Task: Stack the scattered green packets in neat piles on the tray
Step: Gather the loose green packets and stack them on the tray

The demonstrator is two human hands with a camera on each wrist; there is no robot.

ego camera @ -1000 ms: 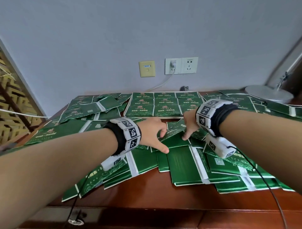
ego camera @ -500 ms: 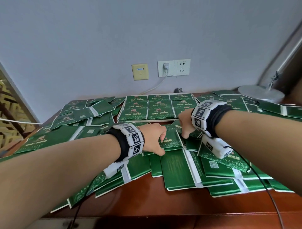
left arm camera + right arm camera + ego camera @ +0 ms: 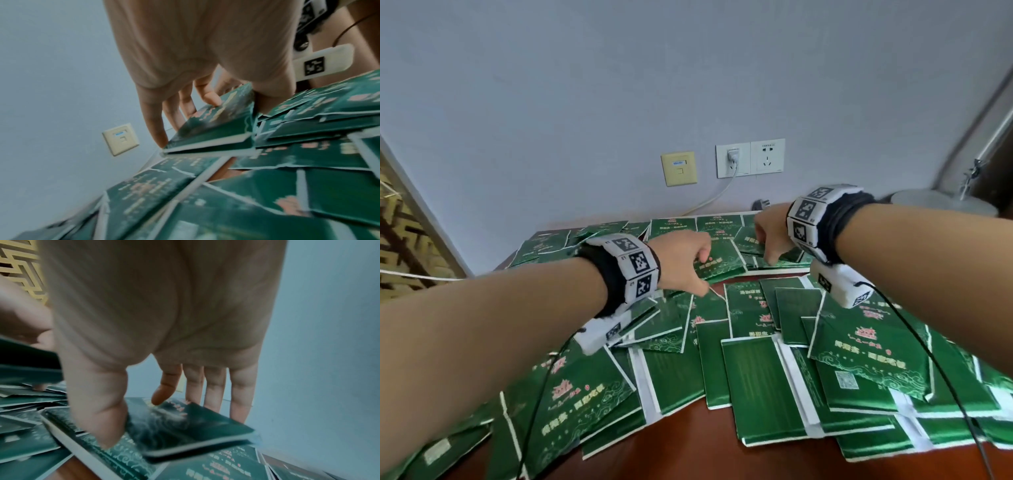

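1. We find the flat white-rimmed tray (image 3: 748, 271) at the back of the brown wooden table (image 3: 688, 442), close to the pale grey wall (image 3: 619, 85). It holds rows of glossy green foil packets (image 3: 671, 226) lying flat and squared to one another.
2. Our left hand (image 3: 681, 262) pinches a thin stack of green packets (image 3: 717, 265), thumb below and fingers (image 3: 209, 95) curled over the top. The stack hangs over the tray's near edge.
3. Our right hand (image 3: 770, 233) clamps a second thin stack of green packets (image 3: 786, 255), thumb on the near side and fingers (image 3: 213, 386) behind it, above the tray's right part.
4. We cannot tell whether either stack touches the packets beneath.
5. The scattered green packets (image 3: 753, 380) cover most of the table in front of and beside the tray, overlapping at many angles. Some show printed faces with gold lettering and a pink emblem, others plain ribbed backs with white seams.
6. Bare wood shows only in a strip along the table's near edge and a small patch just before the tray.
7. On the wall sit a cream square plate (image 3: 678, 168) and a white double socket (image 3: 750, 158) with a plugged-in white cable (image 3: 714, 197). A round grey lamp base (image 3: 935, 202) stands at the far right.
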